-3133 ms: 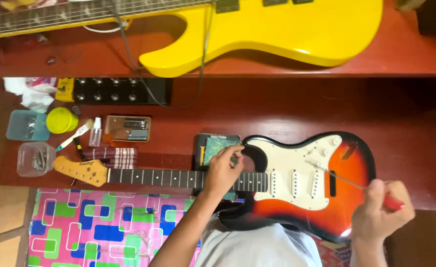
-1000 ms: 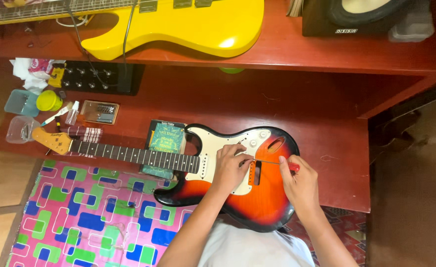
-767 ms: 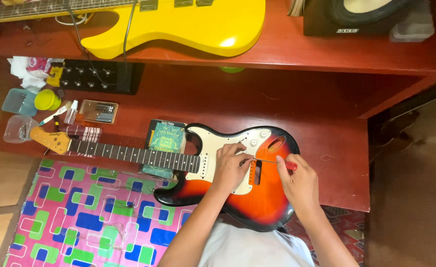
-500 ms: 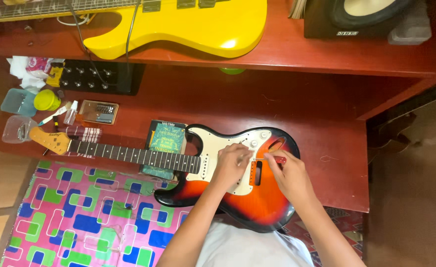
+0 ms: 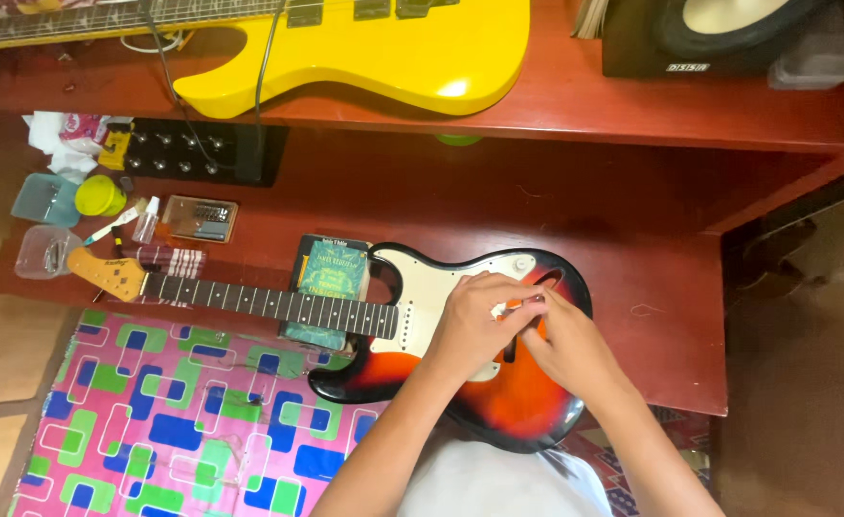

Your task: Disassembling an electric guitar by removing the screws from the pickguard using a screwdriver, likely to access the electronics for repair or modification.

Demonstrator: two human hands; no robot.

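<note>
A sunburst electric guitar [image 5: 498, 402] with a white pickguard [image 5: 422, 306] lies flat on a low red wooden table [image 5: 652, 325], neck [image 5: 269, 304] pointing left. Both my hands meet over the pickguard's right part. My left hand [image 5: 470, 325] rests on the pickguard, its fingertips pinched at a small pale piece [image 5: 498, 308]. My right hand [image 5: 575, 349] is closed beside it, fingers touching the left hand's; a red screwdriver handle [image 5: 548, 280] pokes out past the fingers. The tool's tip is hidden.
A green book [image 5: 331, 273] lies under the neck. A yellow guitar [image 5: 393, 48] and a speaker [image 5: 719, 33] sit on the upper shelf. A black knob box [image 5: 192, 151], yellow lid [image 5: 101, 194], small tubs and metal bridge plate [image 5: 200, 218] stand left. A colourful mat [image 5: 173, 421] covers the floor.
My right hand moved from the guitar's lower right edge up to the pickguard and closed in against my left hand. The left hand slid from the neck onto the pickguard.
</note>
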